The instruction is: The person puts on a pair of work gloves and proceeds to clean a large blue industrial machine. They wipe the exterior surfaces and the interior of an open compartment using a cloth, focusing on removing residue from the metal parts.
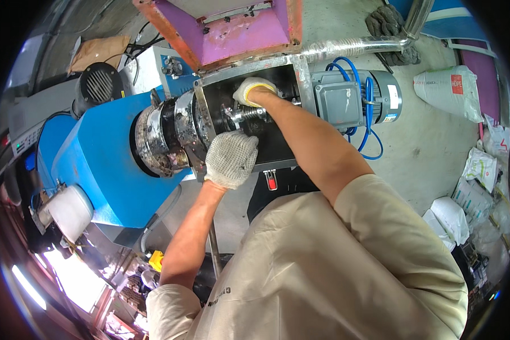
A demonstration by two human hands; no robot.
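Head view, and both gloved hands are at the open black chamber point(277, 148) of the machine. The right hand point(254, 90) is reaching deep inside at 12 o'clock, fingers curled narrow over something pale at the far wall; what it grips, if anything, cannot be told. Just below it runs the metal screw shaft point(245, 115), lying across the chamber and entering the steel barrel point(170, 139) at 9 o'clock. The left hand point(230, 158) is planted on the chamber's near left edge, fingers folded down over the frame, seemingly bracing the body while the other arm leans in. The chamber itself looks dark and mostly bare around the shaft. Above it, at 12 o'clock, the orange-rimmed purple hopper point(241, 31) is tilted clear of the opening, presumably to give access. At 2 o'clock sits the grey motor point(357, 96) with blue cables. White sacks point(450, 90) lie on the floor at 3 o'clock.
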